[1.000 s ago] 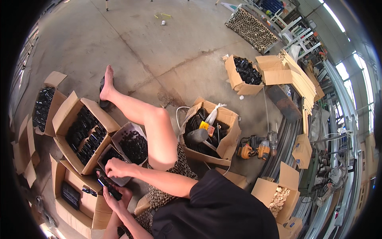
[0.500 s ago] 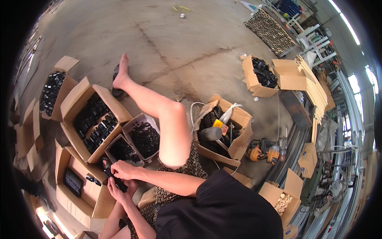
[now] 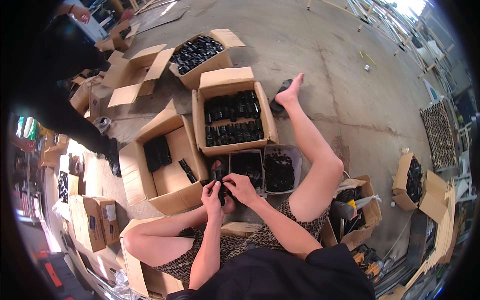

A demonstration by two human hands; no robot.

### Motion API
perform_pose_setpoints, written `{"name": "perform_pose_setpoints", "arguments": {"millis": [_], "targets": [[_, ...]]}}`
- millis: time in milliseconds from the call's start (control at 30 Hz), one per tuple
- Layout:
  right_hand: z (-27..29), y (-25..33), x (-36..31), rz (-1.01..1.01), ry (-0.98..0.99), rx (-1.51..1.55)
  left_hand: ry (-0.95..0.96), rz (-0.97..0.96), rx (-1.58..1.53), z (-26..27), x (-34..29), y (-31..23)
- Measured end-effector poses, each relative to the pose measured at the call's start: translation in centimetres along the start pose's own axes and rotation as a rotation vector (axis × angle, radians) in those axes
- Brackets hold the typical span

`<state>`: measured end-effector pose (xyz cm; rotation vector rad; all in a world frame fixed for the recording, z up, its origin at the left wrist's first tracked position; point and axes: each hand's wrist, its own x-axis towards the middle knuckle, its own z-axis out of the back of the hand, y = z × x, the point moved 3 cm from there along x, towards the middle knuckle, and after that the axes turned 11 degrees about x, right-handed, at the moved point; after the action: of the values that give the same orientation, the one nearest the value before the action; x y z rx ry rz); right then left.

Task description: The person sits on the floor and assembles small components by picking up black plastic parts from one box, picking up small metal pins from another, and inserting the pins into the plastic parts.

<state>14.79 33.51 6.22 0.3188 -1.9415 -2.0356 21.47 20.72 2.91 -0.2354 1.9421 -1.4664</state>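
Note:
Between my bent legs, my left hand (image 3: 212, 199) is closed around a narrow black part (image 3: 222, 195), probably plastic, holding it roughly upright. My right hand (image 3: 241, 189) pinches at the same part from the right side, its fingertips touching it. Anything small between those fingertips is hidden. Just beyond my hands stand two shallow bins of small black pieces, a left bin (image 3: 231, 162) and a right bin (image 3: 298, 172). Left of my hands, an open carton (image 3: 175, 202) contains stacked black parts (image 3: 157, 152) and a short row of black parts (image 3: 187, 171).
A larger carton (image 3: 235, 148) holds rows of black parts; behind it is another full carton (image 3: 200, 76). At right, a tool box (image 3: 372, 220) stands near orange power tools (image 3: 370, 265). A person in dark clothes (image 3: 60, 75) stands at far left.
The view has swung left, bringing the standing person into sight and the cartons toward the middle. Both my hands stay together on the black part.

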Motion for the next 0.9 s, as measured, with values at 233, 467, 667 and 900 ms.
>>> {"name": "perform_pose_setpoints", "arguments": {"millis": [233, 467, 667, 900], "targets": [[0.1, -0.8, -0.3, -0.148, -0.05, 0.193, 0.018, 0.015, -0.03, -0.8, -0.7, -0.9], [0.5, 0.0, -0.2, -0.135, -0.082, 0.222, 0.022, -0.026, -0.059, -1.2, -0.7, -1.3], [0.4, 0.5, 0.0, -0.175, -0.021, 0.183, 0.021, -0.077, -0.015, -0.7, -0.4, -0.9], [0.6, -0.7, 0.1, -0.165, -0.005, 0.182, 0.052, -0.101, 0.007, -1.1, -0.4, -1.2]]}}
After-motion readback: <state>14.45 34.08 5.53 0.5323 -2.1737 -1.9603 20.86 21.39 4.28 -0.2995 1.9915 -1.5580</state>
